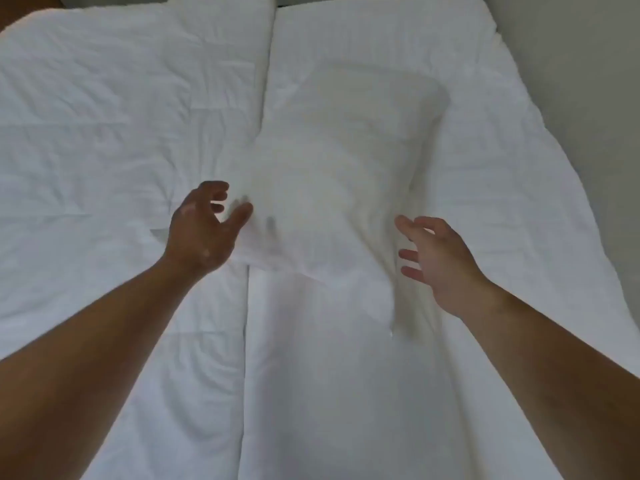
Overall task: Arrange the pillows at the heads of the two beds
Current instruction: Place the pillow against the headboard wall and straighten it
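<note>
- Pillow (332, 174) lies on the right bed (502, 188), well short of the head, tilted so its near left corner crosses the seam (247, 341) between the two beds and touches the left bed (86, 133).
- Left hand (201, 230) is spread open at the pillow's near left edge, fingertips at or just off the fabric; blur hides whether they touch. It holds nothing.
- Right hand (436, 261) is open too, fingers splayed just beside the pillow's near right edge, gripping nothing.
- Risk, as I judge it: grabbing only loose pillowcase at the near end would let the filling sag and the pillow fold as it is lifted or pushed.
- Sliding it toward the head could drag and ruck the white duvet underneath, which is already creased.
- An uneven push might swing the pillow further over the seam, leaving it straddling both beds.
- Bedding is all white and soft, so edges are hard to read.
- Second pillow (221, 8) seems to sit at the far end of the left bed.
- Plain grey wall (571, 64) runs along the right side.
</note>
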